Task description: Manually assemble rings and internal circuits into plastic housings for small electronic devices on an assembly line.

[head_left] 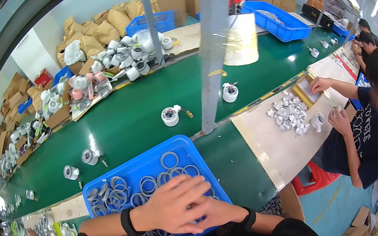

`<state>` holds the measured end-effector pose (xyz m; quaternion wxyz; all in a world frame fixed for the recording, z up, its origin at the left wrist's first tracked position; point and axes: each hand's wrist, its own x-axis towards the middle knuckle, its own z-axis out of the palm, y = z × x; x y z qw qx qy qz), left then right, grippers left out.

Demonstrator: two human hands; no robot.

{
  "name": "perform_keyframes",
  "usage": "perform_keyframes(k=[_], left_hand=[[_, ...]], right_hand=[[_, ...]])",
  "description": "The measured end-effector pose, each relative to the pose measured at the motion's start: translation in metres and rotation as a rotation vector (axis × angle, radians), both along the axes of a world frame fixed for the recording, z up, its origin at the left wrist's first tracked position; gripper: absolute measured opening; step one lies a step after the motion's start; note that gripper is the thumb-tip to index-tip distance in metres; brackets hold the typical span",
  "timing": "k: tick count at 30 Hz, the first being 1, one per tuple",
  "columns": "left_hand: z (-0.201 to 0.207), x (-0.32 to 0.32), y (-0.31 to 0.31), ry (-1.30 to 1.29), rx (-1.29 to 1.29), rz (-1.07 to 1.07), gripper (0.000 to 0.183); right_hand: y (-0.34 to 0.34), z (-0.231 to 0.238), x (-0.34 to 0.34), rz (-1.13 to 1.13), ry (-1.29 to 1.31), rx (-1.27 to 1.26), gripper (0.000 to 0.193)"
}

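Above a blue plastic tray (177, 141) of grey rings (146, 185), my two hands cross and touch. My left hand (172, 206) reaches in from the lower left and lies over the right one, its fingers stretched out and slightly apart. A small dark spot shows between its fingers; I cannot make out what it is. Coming from the right, my right hand (215, 213) is mostly covered by the left, so its fingers are hidden. Dark bands circle both wrists. Rings lie scattered in the tray around and below the hands; neither hand visibly holds one.
Beyond the tray runs a green conveyor belt (134, 132) carrying white round units (170, 116) with wires. A grey metal post (209, 63) rises beside it. At right, a co-worker (368, 114) handles parts near a pile of small white pieces (291, 114). Housings (127, 56) are heaped along the far side.
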<state>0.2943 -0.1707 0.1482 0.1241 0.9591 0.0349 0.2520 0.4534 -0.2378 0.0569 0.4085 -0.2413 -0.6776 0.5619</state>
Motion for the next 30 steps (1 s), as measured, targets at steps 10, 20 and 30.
perform_keyframes(k=[10,20,30], left_hand=[[-0.103,0.028,0.182,0.135,-0.132,0.795,0.057],[-0.164,0.044,0.257,0.523,-0.234,0.905,0.050],[-0.066,-0.195,0.093,-0.189,-0.564,0.621,0.064]], right_hand=[[-0.001,0.022,0.036,0.000,-0.101,-0.039,0.066],[-0.040,0.026,0.034,-0.127,-0.223,-0.069,0.070],[-0.018,0.017,0.046,-0.354,0.198,-0.170,0.075]])
